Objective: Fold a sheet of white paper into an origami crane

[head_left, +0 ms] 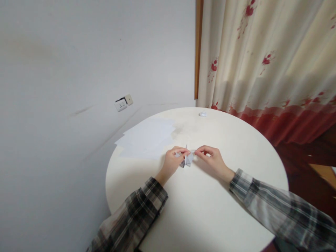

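Between my two hands is a small piece of folded white paper (pixel 188 160), with several creased flaps and points, held just above or on the table. My left hand (pixel 174 159) is closed, its thumb and fingertips pinching the paper's upper left part. From the other side, my right hand (pixel 210 157) pinches a thin tip of the same paper between thumb and forefinger. The fingers cover part of the folds, so the paper's full shape is hidden.
A round white table (pixel 223 210) stands against the wall. Several overlapping white paper sheets (pixel 147 138) lie at its left. A crumpled or folded white paper piece (pixel 203 114) sits near the far edge. Behind are a wall socket (pixel 121 104) and a floral curtain (pixel 252 70).
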Demonstrator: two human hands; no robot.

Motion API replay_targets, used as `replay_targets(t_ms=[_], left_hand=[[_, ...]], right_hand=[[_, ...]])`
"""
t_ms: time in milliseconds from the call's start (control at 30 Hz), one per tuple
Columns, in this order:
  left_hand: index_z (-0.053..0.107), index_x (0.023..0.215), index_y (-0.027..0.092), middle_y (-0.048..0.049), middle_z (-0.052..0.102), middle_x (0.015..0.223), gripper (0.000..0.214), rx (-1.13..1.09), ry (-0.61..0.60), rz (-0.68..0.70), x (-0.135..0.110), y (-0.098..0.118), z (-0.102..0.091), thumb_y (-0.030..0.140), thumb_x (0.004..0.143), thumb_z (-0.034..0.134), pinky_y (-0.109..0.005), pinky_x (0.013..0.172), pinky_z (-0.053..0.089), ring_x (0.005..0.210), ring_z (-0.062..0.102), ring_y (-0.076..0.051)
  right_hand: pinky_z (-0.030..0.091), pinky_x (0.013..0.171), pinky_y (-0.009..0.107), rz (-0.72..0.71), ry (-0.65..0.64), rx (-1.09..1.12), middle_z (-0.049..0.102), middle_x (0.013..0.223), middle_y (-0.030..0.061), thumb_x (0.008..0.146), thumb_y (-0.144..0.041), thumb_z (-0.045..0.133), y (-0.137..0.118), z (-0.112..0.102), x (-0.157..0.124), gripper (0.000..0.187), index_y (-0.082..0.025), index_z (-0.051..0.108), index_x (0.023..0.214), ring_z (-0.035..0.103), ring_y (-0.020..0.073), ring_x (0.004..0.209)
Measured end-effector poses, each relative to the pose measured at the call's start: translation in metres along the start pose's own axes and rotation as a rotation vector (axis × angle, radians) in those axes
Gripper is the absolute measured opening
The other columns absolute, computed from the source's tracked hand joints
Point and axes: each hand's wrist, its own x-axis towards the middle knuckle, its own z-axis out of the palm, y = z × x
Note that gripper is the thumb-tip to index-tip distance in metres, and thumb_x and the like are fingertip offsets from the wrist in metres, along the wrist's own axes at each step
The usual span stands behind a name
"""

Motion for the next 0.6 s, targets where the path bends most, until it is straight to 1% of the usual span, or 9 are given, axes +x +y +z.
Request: replay_targets(t_ms=[100, 167, 233, 267, 333, 367, 467, 533, 600], left_hand=[[0.070, 0.067, 0.017, -0.0044, 0.065, 0.075, 0.013, -0.008, -0.007, -0.019, 0.000, 0.000, 0.000, 0.027, 0.067, 0.062, -0.026, 0.068, 0.045, 0.073, 0.060, -0.018], [0.070, 0.068, 0.017, -0.0044, 0.065, 0.076, 0.013, -0.015, -0.014, -0.025, 0.001, -0.001, 0.000, 0.027, 0.067, 0.061, -0.026, 0.068, 0.045, 0.073, 0.060, -0.018], [0.069, 0.068, 0.017, -0.0038, 0.066, 0.075, 0.012, -0.015, -0.028, -0.020, 0.001, -0.002, 0.000, 0.025, 0.067, 0.060, -0.026, 0.069, 0.045, 0.074, 0.060, -0.018], [0.069, 0.068, 0.017, -0.0036, 0.066, 0.075, 0.011, -0.009, -0.035, -0.012, 0.002, -0.003, -0.001, 0.024, 0.066, 0.060, -0.026, 0.070, 0.045, 0.074, 0.059, -0.018], [0.069, 0.072, 0.017, -0.0039, 0.067, 0.078, 0.011, 0.005, -0.066, 0.006, 0.003, -0.006, -0.002, 0.023, 0.067, 0.061, -0.026, 0.072, 0.044, 0.077, 0.060, -0.018], [0.069, 0.075, 0.017, -0.0043, 0.067, 0.080, 0.013, 0.008, -0.086, 0.007, 0.003, -0.008, -0.004, 0.024, 0.067, 0.062, -0.026, 0.072, 0.044, 0.077, 0.060, -0.018], [0.068, 0.086, 0.016, -0.0050, 0.068, 0.082, 0.021, -0.001, -0.185, -0.037, 0.005, -0.014, -0.007, 0.027, 0.069, 0.063, -0.025, 0.066, 0.045, 0.070, 0.060, -0.016], [0.067, 0.088, 0.015, -0.0049, 0.068, 0.081, 0.023, 0.003, -0.244, -0.066, 0.005, -0.019, -0.008, 0.029, 0.070, 0.063, -0.025, 0.062, 0.044, 0.066, 0.059, -0.015], [0.067, 0.088, 0.015, -0.0048, 0.068, 0.081, 0.023, 0.009, -0.271, -0.078, 0.005, -0.023, -0.008, 0.029, 0.070, 0.063, -0.024, 0.062, 0.044, 0.066, 0.059, -0.015]], right_hand=[[0.040, 0.060, 0.025, 0.002, -0.012, 0.005, 0.063, 0.070, 0.0025, 0.078, -0.034, 0.055, -0.002, 0.000, 0.000, 0.020, -0.017, 0.063, 0.072, 0.052, 0.0136, 0.064], [0.041, 0.063, 0.025, 0.004, -0.048, 0.007, 0.063, 0.077, 0.0029, 0.077, -0.035, 0.057, -0.002, 0.001, 0.000, 0.020, -0.017, 0.063, 0.082, 0.054, 0.0140, 0.069], [0.042, 0.065, 0.026, 0.001, -0.102, -0.016, 0.064, 0.082, 0.0030, 0.073, -0.036, 0.062, 0.001, 0.002, 0.000, 0.025, -0.018, 0.063, 0.090, 0.054, 0.0147, 0.072], [0.042, 0.065, 0.026, -0.004, -0.130, -0.039, 0.064, 0.081, 0.0028, 0.072, -0.036, 0.063, 0.003, 0.002, 0.000, 0.025, -0.018, 0.063, 0.090, 0.054, 0.0148, 0.072], [0.041, 0.063, 0.025, -0.016, -0.161, -0.087, 0.064, 0.075, 0.0022, 0.073, -0.035, 0.061, 0.009, 0.003, 0.001, 0.019, -0.018, 0.065, 0.082, 0.054, 0.0141, 0.067], [0.041, 0.061, 0.025, -0.017, -0.155, -0.102, 0.063, 0.072, 0.0019, 0.074, -0.035, 0.060, 0.013, 0.003, 0.001, 0.018, -0.018, 0.065, 0.078, 0.053, 0.0137, 0.065], [0.039, 0.057, 0.024, -0.003, -0.075, -0.108, 0.061, 0.067, 0.0010, 0.074, -0.034, 0.059, 0.022, 0.000, 0.003, 0.018, -0.017, 0.064, 0.071, 0.051, 0.0125, 0.060], [0.038, 0.056, 0.024, 0.013, -0.040, -0.096, 0.061, 0.066, 0.0006, 0.073, -0.034, 0.060, 0.026, -0.002, 0.005, 0.018, -0.017, 0.063, 0.070, 0.050, 0.0119, 0.058], [0.038, 0.055, 0.023, 0.019, -0.045, -0.092, 0.061, 0.066, 0.0005, 0.073, -0.035, 0.060, 0.028, -0.003, 0.005, 0.018, -0.017, 0.063, 0.070, 0.050, 0.0116, 0.057]])
